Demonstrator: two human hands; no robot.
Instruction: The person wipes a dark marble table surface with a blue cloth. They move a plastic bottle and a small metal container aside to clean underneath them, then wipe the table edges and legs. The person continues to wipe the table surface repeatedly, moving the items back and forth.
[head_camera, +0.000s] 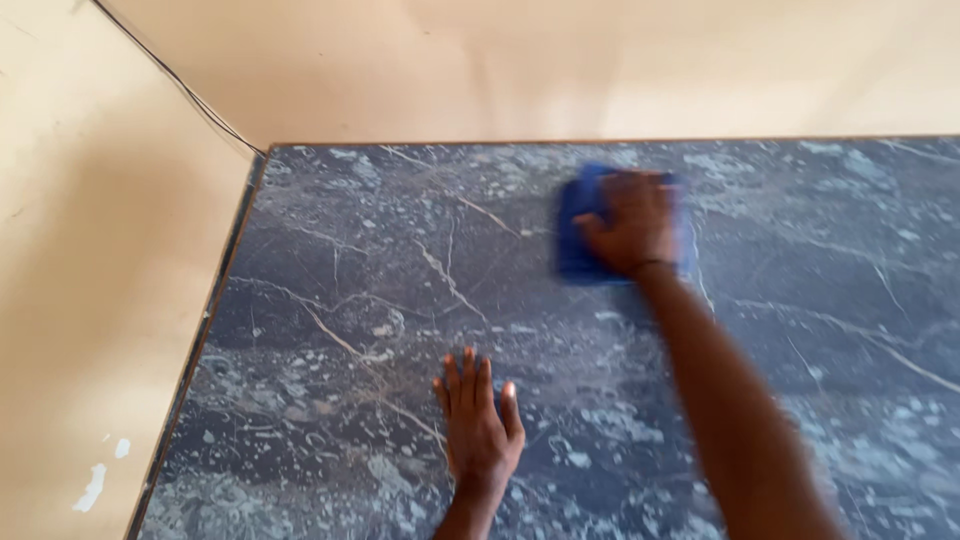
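My right hand (632, 220) presses flat on a blue cloth (574, 240) near the far side of a dark blue marble-patterned tabletop (330, 330). The hand and cloth are blurred with motion. The cloth shows at the hand's left and a little at its right. My left hand (478, 420) lies palm down on the tabletop nearer to me, fingers slightly apart, holding nothing.
The tabletop's left edge (205, 330) and far edge (450, 145) meet cream-coloured walls (100, 250). A thin black cable (180, 85) runs down the wall toward the table's far left corner. White paint chips (95, 485) mark the wall low on the left.
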